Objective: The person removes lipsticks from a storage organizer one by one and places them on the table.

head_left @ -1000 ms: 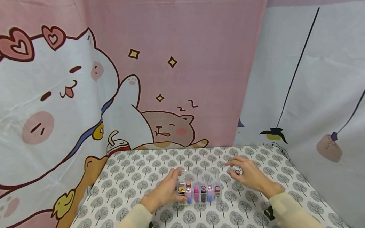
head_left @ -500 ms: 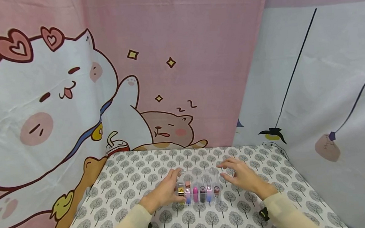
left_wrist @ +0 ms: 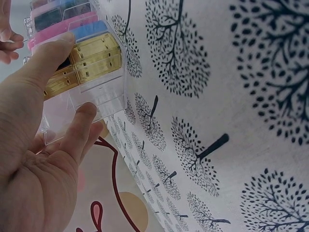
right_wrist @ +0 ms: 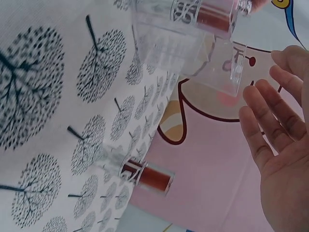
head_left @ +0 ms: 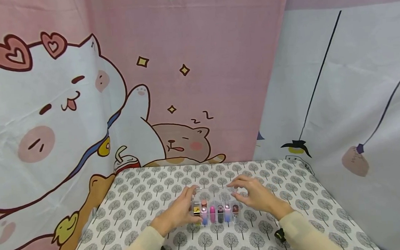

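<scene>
A clear plastic lipstick organizer stands on the tree-print cloth, holding a row of several lipsticks and lip glosses in its front compartments. My left hand grips its left end; in the left wrist view the thumb lies against a gold tube and the fingers reach round the side. My right hand hovers at the back right corner, fingers loosely bent and holding nothing. Whether its fingertips touch the corner I cannot tell. A clear lip gloss tube with a reddish-brown section stands apart, right of the organizer; the head view hides it.
The tree-print cloth covers the table. Its far edge meets a pink cartoon curtain, and a pale curtain hangs along the right side.
My right hand has moved left, from beside the lone lip gloss tube to the organizer's right back corner. The left hand keeps its grip, and the head view has shifted slightly.
</scene>
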`<state>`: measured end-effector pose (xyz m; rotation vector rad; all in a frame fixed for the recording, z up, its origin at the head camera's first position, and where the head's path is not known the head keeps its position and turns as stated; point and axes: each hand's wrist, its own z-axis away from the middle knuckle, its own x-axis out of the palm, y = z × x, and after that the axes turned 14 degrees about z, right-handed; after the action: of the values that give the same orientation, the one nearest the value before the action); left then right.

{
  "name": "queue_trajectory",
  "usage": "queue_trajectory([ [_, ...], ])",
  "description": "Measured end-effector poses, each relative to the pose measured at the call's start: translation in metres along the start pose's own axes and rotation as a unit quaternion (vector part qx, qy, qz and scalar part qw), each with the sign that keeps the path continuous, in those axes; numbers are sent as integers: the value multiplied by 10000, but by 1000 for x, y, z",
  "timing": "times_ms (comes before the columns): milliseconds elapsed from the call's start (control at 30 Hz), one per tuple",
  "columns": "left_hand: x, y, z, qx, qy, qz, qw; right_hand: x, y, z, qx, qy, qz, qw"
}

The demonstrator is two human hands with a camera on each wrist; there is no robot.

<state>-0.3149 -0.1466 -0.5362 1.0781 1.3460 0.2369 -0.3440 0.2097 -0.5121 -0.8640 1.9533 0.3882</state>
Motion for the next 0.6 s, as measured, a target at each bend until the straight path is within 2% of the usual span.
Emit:
queue_trajectory([
  [133,0,-1,0,-6,-14,29,10000,3,-6,-5,-103,-33,-136,9998],
  [367,0,-1,0,-38,-67,72,9999,8,-20,-13,-40,-477,-195,9987],
  [600,0,0,-1,6,-35,35,10000,15,-30,-25,-148,-741,-317,9966],
])
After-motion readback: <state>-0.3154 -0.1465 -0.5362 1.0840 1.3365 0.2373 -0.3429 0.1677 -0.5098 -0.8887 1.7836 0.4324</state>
